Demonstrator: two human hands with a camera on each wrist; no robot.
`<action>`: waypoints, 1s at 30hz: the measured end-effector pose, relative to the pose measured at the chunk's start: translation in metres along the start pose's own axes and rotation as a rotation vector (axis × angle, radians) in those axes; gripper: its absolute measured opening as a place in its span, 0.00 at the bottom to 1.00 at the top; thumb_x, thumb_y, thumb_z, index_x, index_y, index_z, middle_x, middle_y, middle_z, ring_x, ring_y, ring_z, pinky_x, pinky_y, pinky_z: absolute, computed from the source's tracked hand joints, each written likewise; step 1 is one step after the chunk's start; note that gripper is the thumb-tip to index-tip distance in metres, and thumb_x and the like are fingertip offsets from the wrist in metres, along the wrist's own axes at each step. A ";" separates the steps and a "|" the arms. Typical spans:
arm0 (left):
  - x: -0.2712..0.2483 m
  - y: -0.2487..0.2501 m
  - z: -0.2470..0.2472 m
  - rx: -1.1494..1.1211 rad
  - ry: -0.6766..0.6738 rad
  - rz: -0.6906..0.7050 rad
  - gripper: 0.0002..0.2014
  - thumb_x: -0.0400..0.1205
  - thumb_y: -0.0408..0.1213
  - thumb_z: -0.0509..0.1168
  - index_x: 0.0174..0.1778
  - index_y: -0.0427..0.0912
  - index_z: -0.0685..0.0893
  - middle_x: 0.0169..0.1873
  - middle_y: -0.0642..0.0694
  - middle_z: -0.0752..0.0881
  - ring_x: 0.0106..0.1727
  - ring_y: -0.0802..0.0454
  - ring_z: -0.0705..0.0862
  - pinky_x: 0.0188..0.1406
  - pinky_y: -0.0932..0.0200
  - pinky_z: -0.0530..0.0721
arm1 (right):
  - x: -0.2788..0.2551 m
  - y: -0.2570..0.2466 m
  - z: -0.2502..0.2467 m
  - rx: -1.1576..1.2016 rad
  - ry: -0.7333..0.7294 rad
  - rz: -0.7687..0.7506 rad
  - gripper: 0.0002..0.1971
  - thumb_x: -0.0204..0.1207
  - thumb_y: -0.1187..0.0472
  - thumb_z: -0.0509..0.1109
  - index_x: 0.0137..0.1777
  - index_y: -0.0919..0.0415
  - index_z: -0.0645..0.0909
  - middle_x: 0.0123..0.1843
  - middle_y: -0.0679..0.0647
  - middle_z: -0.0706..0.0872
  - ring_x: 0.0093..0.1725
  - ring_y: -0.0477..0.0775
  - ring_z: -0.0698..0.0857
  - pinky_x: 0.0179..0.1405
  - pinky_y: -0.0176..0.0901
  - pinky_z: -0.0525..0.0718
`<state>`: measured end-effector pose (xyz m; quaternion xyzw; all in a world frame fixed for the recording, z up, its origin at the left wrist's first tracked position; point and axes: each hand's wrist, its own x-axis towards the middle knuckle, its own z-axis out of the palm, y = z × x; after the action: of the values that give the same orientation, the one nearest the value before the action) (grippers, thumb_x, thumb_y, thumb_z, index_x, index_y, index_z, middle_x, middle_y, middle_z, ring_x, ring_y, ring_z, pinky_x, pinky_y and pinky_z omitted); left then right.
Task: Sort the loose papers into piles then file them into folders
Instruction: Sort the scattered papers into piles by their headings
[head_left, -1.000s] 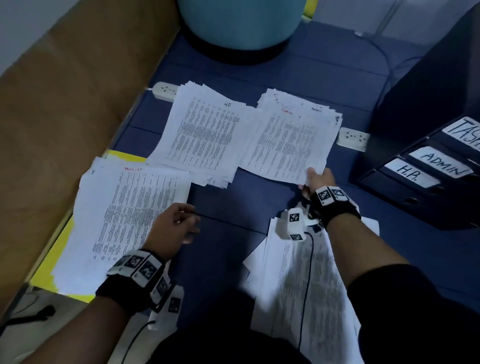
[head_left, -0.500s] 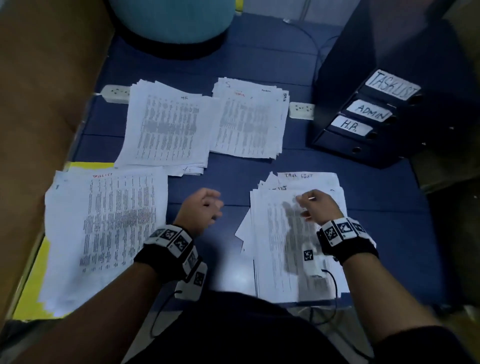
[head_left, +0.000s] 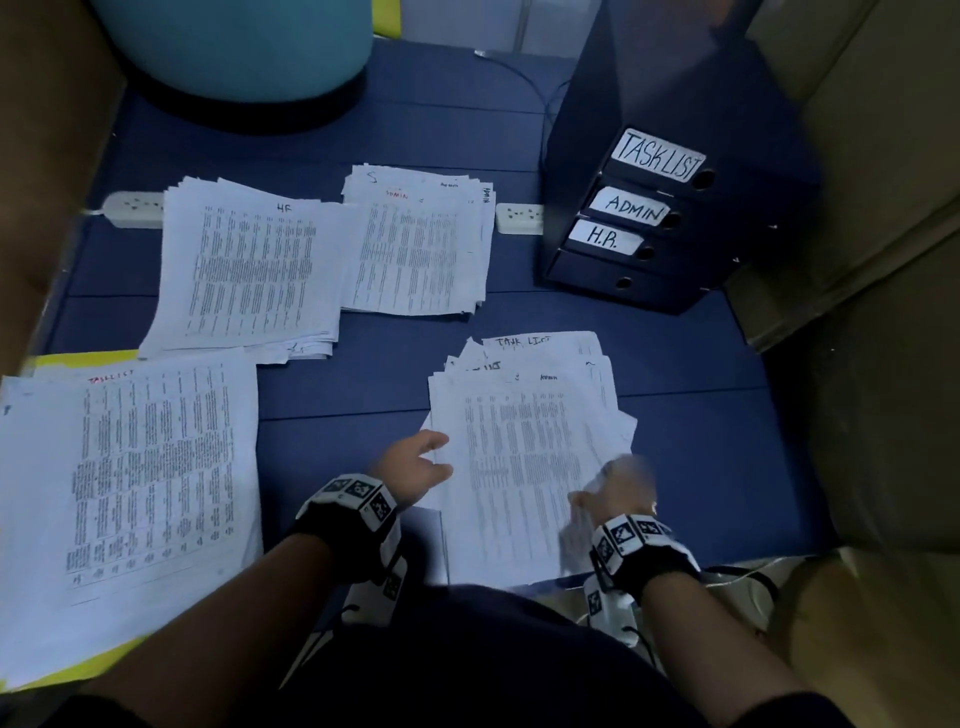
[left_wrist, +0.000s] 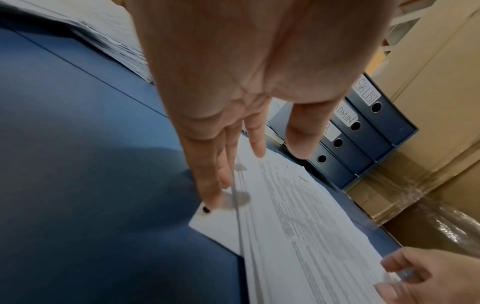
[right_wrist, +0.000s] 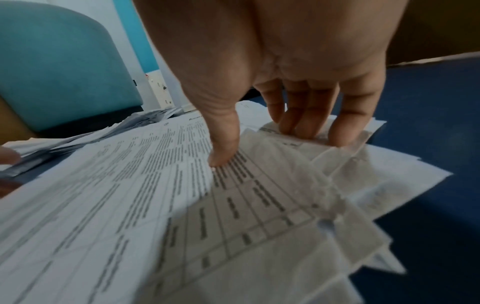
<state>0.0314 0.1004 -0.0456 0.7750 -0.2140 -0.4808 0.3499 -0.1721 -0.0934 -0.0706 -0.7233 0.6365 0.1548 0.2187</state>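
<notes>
The unsorted loose pile (head_left: 524, 467) lies on the blue mat in front of me, its sheets fanned out. My left hand (head_left: 428, 460) rests straight-fingered against the pile's left edge; the left wrist view shows its fingertips (left_wrist: 213, 197) on a sheet corner. My right hand (head_left: 610, 486), blurred, holds the right edge of the top sheet (right_wrist: 182, 195), thumb on the print and fingers (right_wrist: 309, 125) curled at the crumpled edge. Sorted piles: HR (head_left: 249, 270), Admin (head_left: 421, 254), Tasklist (head_left: 130, 493). Dark blue folders labelled TASKLIST (head_left: 660, 156), ADMIN (head_left: 634, 208) and H.R. (head_left: 602, 239) stand at the right.
Two white power strips (head_left: 132, 208) (head_left: 519, 218) lie behind the piles. A teal round seat (head_left: 234, 47) stands at the back. Cardboard boxes (head_left: 857, 312) wall the right side, a brown panel (head_left: 36, 156) the left. A yellow folder (head_left: 83, 358) lies under the Tasklist pile.
My right hand came back from the Admin pile to the loose pile and took its right edge. My left hand left the Tasklist pile and reached the loose pile's left edge.
</notes>
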 end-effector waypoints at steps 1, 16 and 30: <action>0.001 0.003 0.004 0.016 0.019 -0.002 0.23 0.81 0.36 0.67 0.73 0.44 0.74 0.68 0.41 0.80 0.66 0.39 0.80 0.63 0.48 0.79 | 0.004 -0.001 -0.001 0.015 0.005 -0.017 0.29 0.63 0.50 0.84 0.59 0.62 0.78 0.58 0.60 0.84 0.59 0.64 0.84 0.53 0.55 0.86; 0.007 0.020 0.007 -0.263 0.292 -0.069 0.34 0.79 0.29 0.68 0.80 0.45 0.62 0.70 0.44 0.74 0.67 0.42 0.78 0.58 0.45 0.82 | 0.001 -0.003 -0.066 0.656 -0.117 -0.287 0.05 0.82 0.65 0.67 0.47 0.56 0.83 0.43 0.55 0.87 0.34 0.52 0.81 0.25 0.33 0.77; -0.005 0.063 0.004 -0.410 0.274 0.029 0.34 0.82 0.37 0.67 0.81 0.49 0.56 0.61 0.47 0.79 0.62 0.44 0.82 0.59 0.46 0.83 | -0.025 -0.012 -0.092 1.112 -0.261 -0.469 0.08 0.83 0.72 0.62 0.47 0.62 0.82 0.40 0.51 0.85 0.40 0.45 0.82 0.47 0.37 0.83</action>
<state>0.0259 0.0608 0.0038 0.7426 -0.0736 -0.3993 0.5327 -0.1684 -0.1185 0.0224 -0.5966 0.4138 -0.1652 0.6675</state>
